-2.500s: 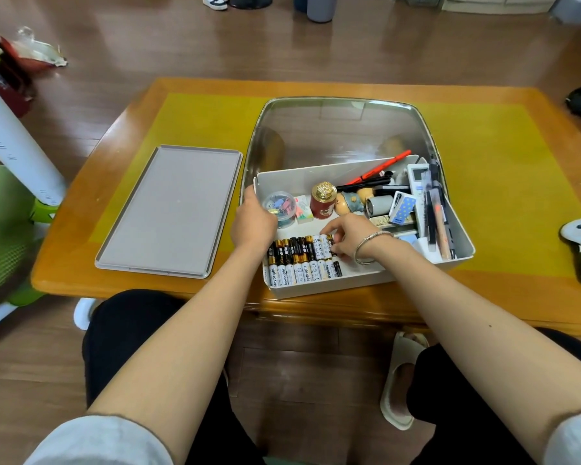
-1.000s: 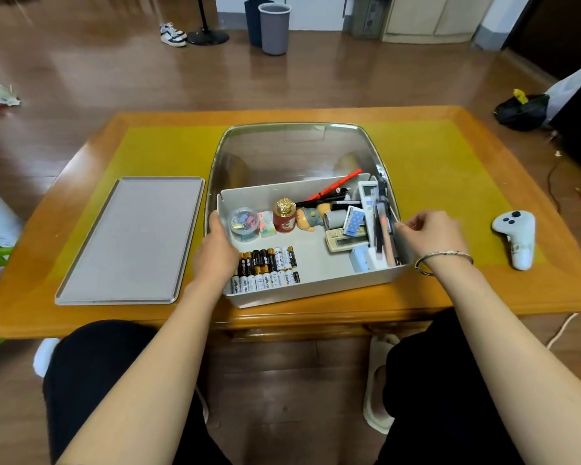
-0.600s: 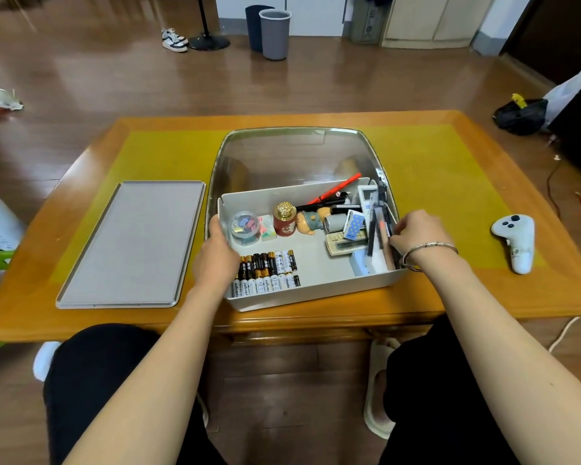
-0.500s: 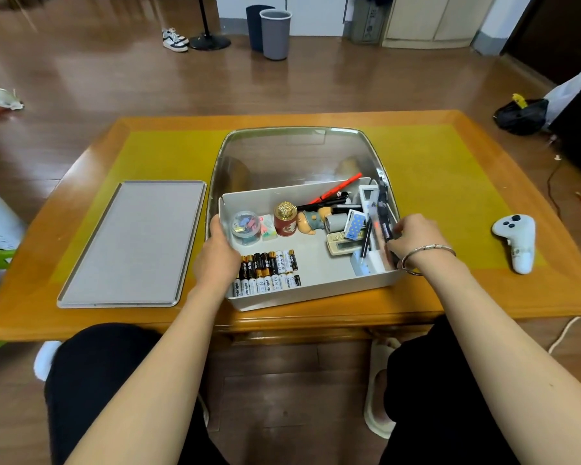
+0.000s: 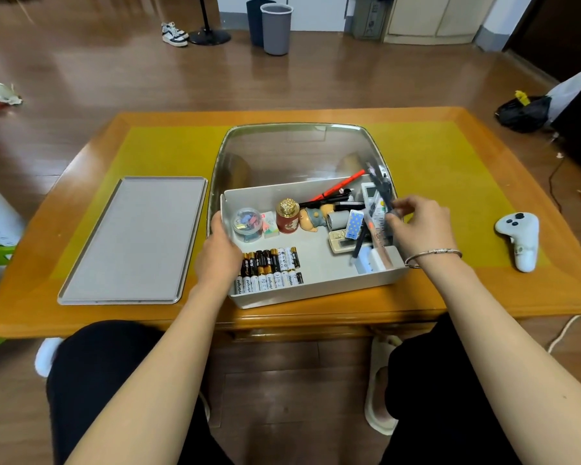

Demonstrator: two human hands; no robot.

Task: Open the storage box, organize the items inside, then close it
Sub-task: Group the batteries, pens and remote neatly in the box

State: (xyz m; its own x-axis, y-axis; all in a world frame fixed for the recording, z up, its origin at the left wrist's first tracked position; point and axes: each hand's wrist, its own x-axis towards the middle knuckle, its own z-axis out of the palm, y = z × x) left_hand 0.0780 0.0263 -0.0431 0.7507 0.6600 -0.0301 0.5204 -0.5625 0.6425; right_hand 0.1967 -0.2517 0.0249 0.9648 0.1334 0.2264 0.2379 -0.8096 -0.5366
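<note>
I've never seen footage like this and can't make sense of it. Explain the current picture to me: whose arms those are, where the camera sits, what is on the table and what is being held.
There is no machine here. A person wears a wide-angle camera on the head, looking forward and down, so the two bare arms reaching in from the bottom are that person's own.

On the wooden table stands an open white storage box. Its grey lid lies flat beside it, on the person's left. Inside the box, batteries sit in neat rows at the front; behind them are a small round tub, a red jar with a gold cap and a jumble of pens and small items. A white game controller lies on the table to the right.

The left hand grips the box's left wall. The right hand pinches some dark pens; they are blurred.
</note>
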